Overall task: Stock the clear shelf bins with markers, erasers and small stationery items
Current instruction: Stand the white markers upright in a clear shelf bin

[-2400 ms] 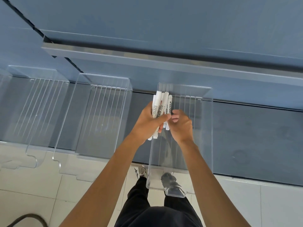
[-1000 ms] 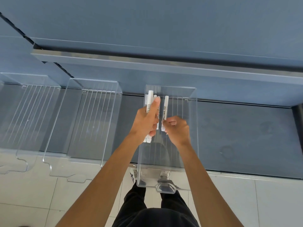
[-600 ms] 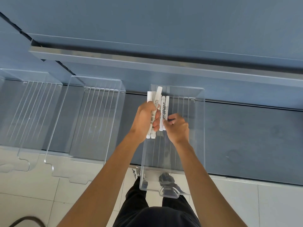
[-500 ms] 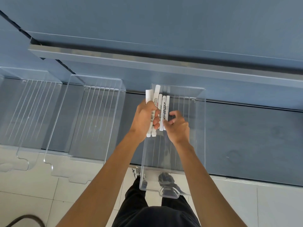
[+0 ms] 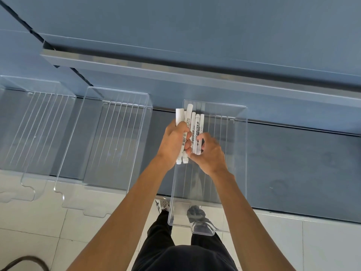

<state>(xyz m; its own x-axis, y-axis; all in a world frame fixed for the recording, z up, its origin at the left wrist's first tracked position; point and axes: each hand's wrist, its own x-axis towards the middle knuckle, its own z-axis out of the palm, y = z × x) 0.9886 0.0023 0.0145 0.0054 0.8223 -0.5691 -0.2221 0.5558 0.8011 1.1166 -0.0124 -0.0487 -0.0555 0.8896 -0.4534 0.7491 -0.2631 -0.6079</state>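
The white markers [image 5: 196, 126] are being laid into the clear bin [image 5: 230, 145], the rightmost of three on the blue-grey shelf [image 5: 293, 163]. The step is judged to be about midway, with part of the bundle held and part being arranged. The markers are best set down parallel to the ribs of the bin floor, caps toward the far wall, and kept against the left wall so that the bare right half is left for further stock. They should be lowered until the floor is touched before being released, since round barrels dropped from above would likely roll and cross. Only one or two should be passed from the bundle at a time.

The left hand [image 5: 174, 141] is reached in over the left side of the bin, its fingers curled round several markers held lengthwise, their far ends projecting beyond the knuckles. The right hand [image 5: 210, 153] is set just beside it, thumb and curled fingers pinched on the near ends of the neighbouring markers. Whether those markers rest on the floor cannot be told. The middle bin [image 5: 109, 137] and the left bin [image 5: 35, 130] are stood to the left on the same shelf.
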